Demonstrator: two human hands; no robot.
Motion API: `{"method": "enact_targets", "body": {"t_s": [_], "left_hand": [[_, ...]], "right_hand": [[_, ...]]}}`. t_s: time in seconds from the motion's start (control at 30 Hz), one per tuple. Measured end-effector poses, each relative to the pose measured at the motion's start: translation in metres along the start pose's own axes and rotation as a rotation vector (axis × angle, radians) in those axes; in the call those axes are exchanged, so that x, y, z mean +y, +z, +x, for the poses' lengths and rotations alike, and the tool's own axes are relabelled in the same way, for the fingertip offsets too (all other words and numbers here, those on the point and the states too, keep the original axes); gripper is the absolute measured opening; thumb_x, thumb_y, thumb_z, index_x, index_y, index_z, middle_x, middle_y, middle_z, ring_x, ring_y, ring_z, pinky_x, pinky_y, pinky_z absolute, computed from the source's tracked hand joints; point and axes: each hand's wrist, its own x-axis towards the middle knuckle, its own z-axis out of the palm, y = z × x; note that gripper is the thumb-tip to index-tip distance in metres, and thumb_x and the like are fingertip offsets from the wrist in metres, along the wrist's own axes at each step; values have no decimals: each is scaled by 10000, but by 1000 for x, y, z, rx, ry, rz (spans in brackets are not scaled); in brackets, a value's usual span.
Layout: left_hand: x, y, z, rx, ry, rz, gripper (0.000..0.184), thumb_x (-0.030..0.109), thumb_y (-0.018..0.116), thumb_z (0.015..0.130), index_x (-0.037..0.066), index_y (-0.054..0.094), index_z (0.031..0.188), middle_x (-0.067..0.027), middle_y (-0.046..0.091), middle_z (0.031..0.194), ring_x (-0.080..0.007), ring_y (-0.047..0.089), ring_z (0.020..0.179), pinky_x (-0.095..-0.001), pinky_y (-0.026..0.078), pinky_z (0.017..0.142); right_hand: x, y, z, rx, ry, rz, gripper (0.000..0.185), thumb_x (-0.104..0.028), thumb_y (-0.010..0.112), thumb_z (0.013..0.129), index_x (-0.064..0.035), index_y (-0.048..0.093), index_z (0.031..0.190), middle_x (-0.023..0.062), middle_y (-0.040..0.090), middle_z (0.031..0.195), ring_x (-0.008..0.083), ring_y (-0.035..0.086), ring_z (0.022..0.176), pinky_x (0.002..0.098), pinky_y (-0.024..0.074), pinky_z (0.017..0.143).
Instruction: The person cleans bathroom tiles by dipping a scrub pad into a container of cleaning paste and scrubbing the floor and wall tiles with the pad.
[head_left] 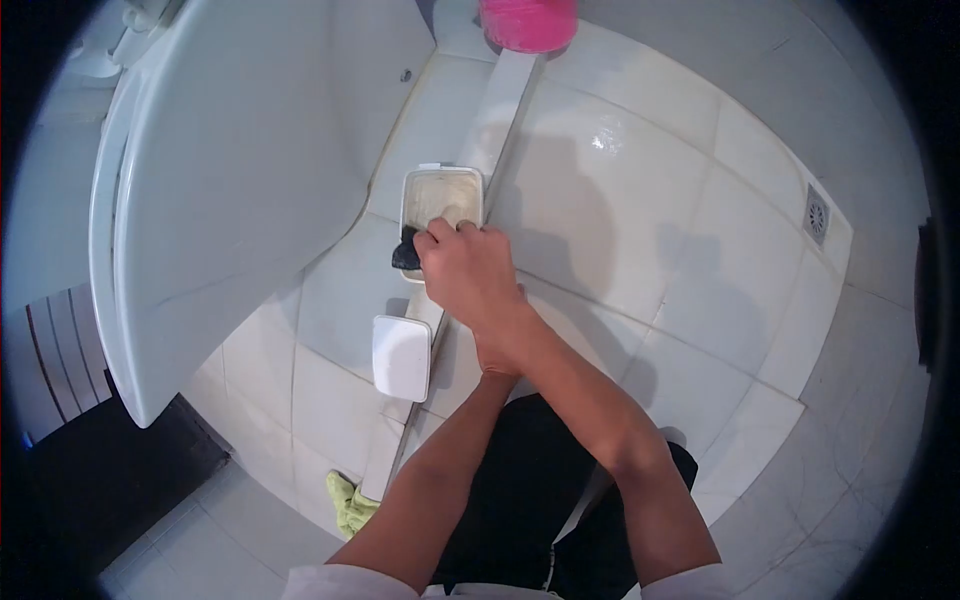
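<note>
A small white rectangular bin [408,205] with a beige inside stands on the tiled floor. My right hand [466,265] is over its near edge, fingers curled down. Beside the fingertips, a soft black piece [406,251], cloth-like in look, overlaps the bin's left rim; the fingers seem closed on it. Under my right wrist lies my left hand [497,352], largely covered, its fingers hidden. A white rounded lid [402,358] is just below the bin, on or against a narrow white ledge [505,95].
A large white curved fixture [250,150] fills the left. At the top sits a pink container [530,25]. A yellow-green cloth [350,505] lies at the ledge's near end. A floor drain [817,213] is at the right, a dark mat [120,480] at lower left.
</note>
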Motion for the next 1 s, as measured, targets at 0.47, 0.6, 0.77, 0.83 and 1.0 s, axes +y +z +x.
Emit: {"method": "enact_targets", "body": {"t_s": [0.47, 0.6, 0.77, 0.83, 1.0], "left_hand": [[-3, 8, -1, 136, 100, 8, 664, 450, 566, 797, 63, 464, 1327, -220, 425, 1304, -418, 335, 1235, -579, 177, 1075], [2, 2, 1, 208, 102, 52, 659, 458, 563, 793, 47, 477, 1300, -221, 440, 1261, -421, 331, 1235, -589, 189, 1066], [0, 6, -1, 196, 116, 11, 612, 414, 572, 783, 49, 491, 1267, -207, 437, 1258, -433, 338, 1228, -609, 190, 1058], [2, 1, 1, 194, 112, 1, 595, 398, 568, 783, 48, 494, 1260, -204, 435, 1262, -433, 339, 1229, -607, 192, 1058], [3, -1, 1, 217, 128, -3, 555, 351, 554, 782, 47, 499, 1243, -206, 445, 1239, -425, 353, 1222, -597, 208, 1057]], "right_hand": [[17, -25, 9, -25, 167, 277, 250, -112, 631, 682, -150, 710, 916, 48, 669, 875, 255, 594, 953, 380, 443, 809], [25, -13, 11, -97, -3, 335, 296, -86, 600, 693, -147, 700, 965, 87, 668, 807, 266, 608, 884, 393, 421, 871], [22, -12, 9, -254, -116, 248, 302, -66, 593, 695, -116, 680, 980, 127, 660, 755, 286, 627, 807, 404, 405, 888], [22, -14, 12, -209, -39, 357, 371, -40, 558, 714, -132, 665, 1058, 136, 655, 763, 299, 620, 802, 400, 385, 955], [18, -10, 11, -216, 51, 489, 367, -65, 557, 804, -93, 600, 1168, 161, 670, 843, 269, 659, 783, 397, 383, 1012]]}}
